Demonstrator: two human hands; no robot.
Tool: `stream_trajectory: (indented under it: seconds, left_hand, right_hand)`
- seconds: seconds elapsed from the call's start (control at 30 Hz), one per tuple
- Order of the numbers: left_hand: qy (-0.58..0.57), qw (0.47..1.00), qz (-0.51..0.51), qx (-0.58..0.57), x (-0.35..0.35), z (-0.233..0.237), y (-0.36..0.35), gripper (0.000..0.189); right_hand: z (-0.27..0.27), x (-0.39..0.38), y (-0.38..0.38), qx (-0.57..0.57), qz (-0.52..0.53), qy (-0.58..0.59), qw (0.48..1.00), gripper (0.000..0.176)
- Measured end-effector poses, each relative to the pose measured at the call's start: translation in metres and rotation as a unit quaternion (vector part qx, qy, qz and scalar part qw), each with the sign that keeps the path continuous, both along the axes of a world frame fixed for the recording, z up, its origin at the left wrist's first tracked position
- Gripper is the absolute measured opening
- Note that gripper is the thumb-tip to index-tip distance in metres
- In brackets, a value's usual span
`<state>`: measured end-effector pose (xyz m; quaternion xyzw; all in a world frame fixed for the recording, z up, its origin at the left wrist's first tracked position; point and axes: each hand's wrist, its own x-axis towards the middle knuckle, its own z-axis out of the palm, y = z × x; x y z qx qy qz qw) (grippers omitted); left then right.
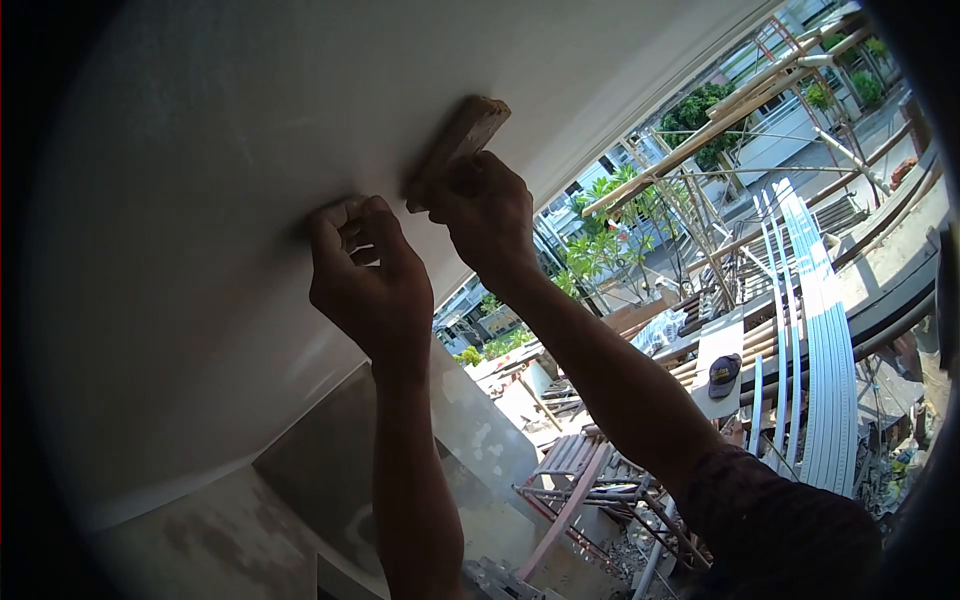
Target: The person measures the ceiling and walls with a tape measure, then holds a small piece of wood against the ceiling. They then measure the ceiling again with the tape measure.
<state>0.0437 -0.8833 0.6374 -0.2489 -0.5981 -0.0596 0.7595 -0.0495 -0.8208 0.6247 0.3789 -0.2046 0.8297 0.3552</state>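
Overhead is a smooth pale ceiling (pixel 230 200), with both of my arms raised to it. My right hand (pixel 490 220) is closed around the lower end of a short brown block (pixel 470 130) that looks like wood. The block lies along the ceiling surface and its far end has a lighter, worn patch. Just left of it, my left hand (pixel 370 280) has its fingers curled in a pinch against the ceiling. Whatever those fingertips hold, if anything, is hidden in shadow.
Below right lie long white strips (pixel 820 330) and a dark cap (pixel 724 375) on a board. Bamboo scaffolding poles (pixel 700 145) stand beyond, near green plants (pixel 610 240). A metal trestle frame (pixel 590 490) and rubble are underneath; a patchy plastered wall (pixel 220 540) meets the ceiling.
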Motion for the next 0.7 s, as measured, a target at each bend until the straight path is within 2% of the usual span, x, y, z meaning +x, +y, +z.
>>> stream_trajectory:
  seconds: [0.03, 0.07, 0.1, 0.13, 0.17, 0.2, 0.23, 0.3, 0.33, 0.4, 0.43, 0.5, 0.53, 0.57, 0.6, 0.63, 0.7]
  left_hand:
    - [0.001, 1.0, -0.003, 0.001, -0.01, -0.004, -0.011, 0.023]
    - [-0.062, 0.996, -0.039, 0.049, -0.018, -0.008, -0.016, 0.024]
    - [-0.126, 0.985, -0.072, 0.097, -0.023, -0.009, -0.021, 0.025]
    - [-0.124, 0.985, -0.074, 0.096, -0.029, -0.01, -0.025, 0.025]
    - [-0.19, 0.957, -0.168, 0.138, -0.029, -0.012, -0.018, 0.029]
    - [-0.256, 0.915, -0.256, 0.178, -0.028, -0.013, -0.014, 0.033]
    - [-0.256, 0.915, -0.258, 0.178, -0.027, -0.011, -0.012, 0.033]
    - [-0.165, 0.969, -0.172, 0.069, -0.026, -0.005, -0.007, 0.037]
    - [-0.166, 0.968, -0.173, 0.07, -0.025, -0.003, -0.003, 0.037]
    - [-0.14, 0.976, -0.143, 0.086, -0.023, 0.0, 0.004, 0.038]
    - [-0.14, 0.976, -0.142, 0.086, -0.025, 0.0, 0.004, 0.038]
    - [-0.097, 0.985, -0.104, 0.099, -0.027, 0.0, 0.004, 0.036]
    - [-0.096, 0.985, -0.104, 0.098, -0.031, 0.001, 0.002, 0.036]
    - [-0.078, 0.988, -0.095, 0.097, -0.034, 0.002, 0.001, 0.034]
    - [-0.059, 0.99, -0.087, 0.097, -0.036, 0.002, 0.0, 0.033]
    - [-0.058, 0.99, -0.088, 0.098, -0.038, 0.001, -0.001, 0.033]
    - [-0.082, 0.982, -0.11, 0.129, -0.035, 0.0, 0.003, 0.034]
  right_hand:
    - [0.002, 0.0, 0.001, 0.015, 0.116, 0.045, 0.992, 0.034]
    - [0.0, 0.008, 0.006, 0.038, 0.158, 0.042, 0.986, 0.032]
    - [-0.001, 0.011, 0.007, 0.037, 0.157, 0.042, 0.986, 0.032]
    - [0.0, 0.013, 0.008, 0.025, 0.258, 0.058, 0.964, 0.03]
    - [0.001, 0.016, 0.009, 0.013, 0.356, 0.074, 0.932, 0.027]
    - [0.0, 0.02, 0.013, 0.029, 0.398, 0.08, 0.913, 0.03]
    - [0.0, 0.018, 0.014, 0.03, 0.397, 0.08, 0.914, 0.03]
    - [-0.001, 0.011, 0.013, 0.059, 0.43, 0.109, 0.894, 0.037]
    - [-0.002, 0.008, 0.012, 0.06, 0.429, 0.108, 0.895, 0.037]
    - [-0.004, 0.007, 0.013, 0.065, 0.341, 0.136, 0.928, 0.042]
    - [-0.007, 0.006, 0.016, 0.065, 0.341, 0.135, 0.928, 0.042]
    - [-0.016, 0.008, 0.034, 0.129, 0.258, 0.046, 0.956, 0.048]
    - [-0.02, -0.003, 0.036, 0.122, 0.183, 0.022, 0.975, 0.052]
    - [-0.023, -0.008, 0.043, 0.11, 0.106, -0.024, 0.988, 0.053]
    - [-0.027, -0.01, 0.044, 0.068, -0.057, -0.039, 0.995, 0.055]
    - [-0.03, -0.01, 0.042, 0.023, -0.218, -0.053, 0.974, 0.058]
    - [-0.025, -0.012, 0.034, -0.02, -0.415, 0.018, 0.909, 0.065]
